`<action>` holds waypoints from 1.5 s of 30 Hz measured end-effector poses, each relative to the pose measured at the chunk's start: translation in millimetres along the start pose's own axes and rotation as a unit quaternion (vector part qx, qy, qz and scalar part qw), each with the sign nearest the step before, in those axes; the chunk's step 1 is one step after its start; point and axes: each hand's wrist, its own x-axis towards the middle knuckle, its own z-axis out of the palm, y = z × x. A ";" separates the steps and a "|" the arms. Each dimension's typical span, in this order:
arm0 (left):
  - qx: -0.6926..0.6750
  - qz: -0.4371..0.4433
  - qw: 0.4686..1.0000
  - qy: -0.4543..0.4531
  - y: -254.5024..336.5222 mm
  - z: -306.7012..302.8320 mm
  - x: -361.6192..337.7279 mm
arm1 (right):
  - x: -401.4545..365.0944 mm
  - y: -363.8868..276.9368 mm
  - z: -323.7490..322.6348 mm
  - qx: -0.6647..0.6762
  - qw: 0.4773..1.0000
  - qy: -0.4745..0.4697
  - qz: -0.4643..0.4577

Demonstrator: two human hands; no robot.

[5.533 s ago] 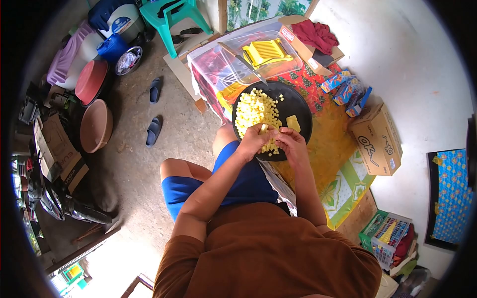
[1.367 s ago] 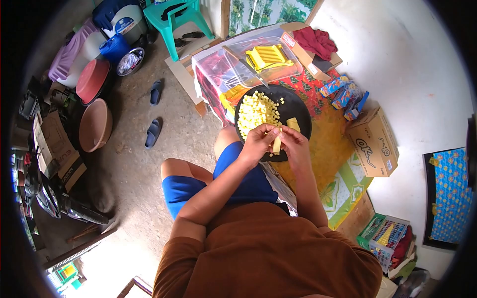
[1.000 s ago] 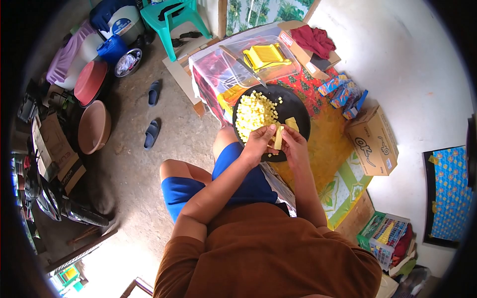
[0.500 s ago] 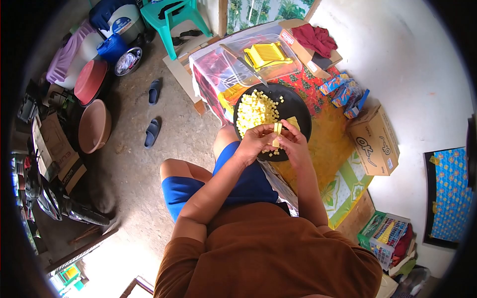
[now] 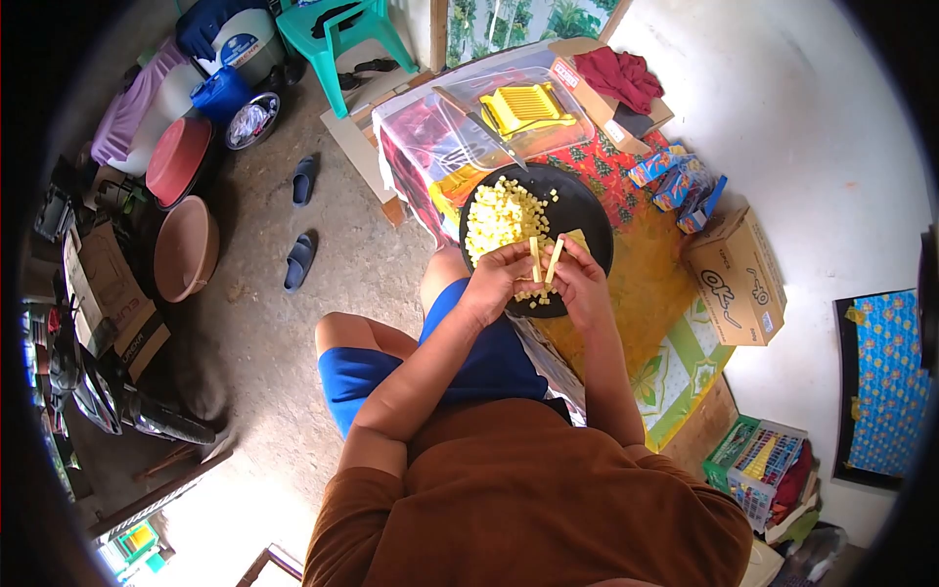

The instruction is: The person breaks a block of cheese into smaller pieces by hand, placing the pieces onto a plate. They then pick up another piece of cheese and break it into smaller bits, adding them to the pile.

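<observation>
above the black pan [image 5: 590, 207], left hand [image 5: 494, 281] pinching first yellow strip [image 5: 534, 258], right hand [image 5: 585, 286] pinching second strip [image 5: 555, 261]

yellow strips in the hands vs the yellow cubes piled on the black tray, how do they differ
Shape: the two thin yellow strips are long and slender; the small yellow cubes are short and blocky.
Place: the strips are held up, one in the left hand, one in the right hand; the cubes lie heaped on the round black tray.
Count: two strips, many cubes.
Both are the same pale yellow.
</observation>
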 end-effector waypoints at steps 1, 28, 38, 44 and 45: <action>-0.011 -0.004 1.000 0.004 0.3 -0.3 0.0 | -1.0 -2.3 2.0 0.008 1.000 0.011 0.003; 0.002 -0.044 0.998 0.039 2.7 9.3 -0.8 | -15.3 -9.1 25.3 -0.477 0.850 0.026 -0.222; -0.022 -0.079 0.996 0.028 -0.1 7.1 4.3 | -12.5 -6.8 17.4 -0.453 0.855 0.036 -0.249; -0.005 -0.090 0.995 0.029 -2.0 6.1 7.4 | -9.0 -0.6 8.8 -0.453 0.853 0.040 -0.256; 0.004 -0.082 0.996 0.031 -2.1 7.0 6.7 | -10.9 -2.5 10.7 -0.449 0.860 0.041 -0.239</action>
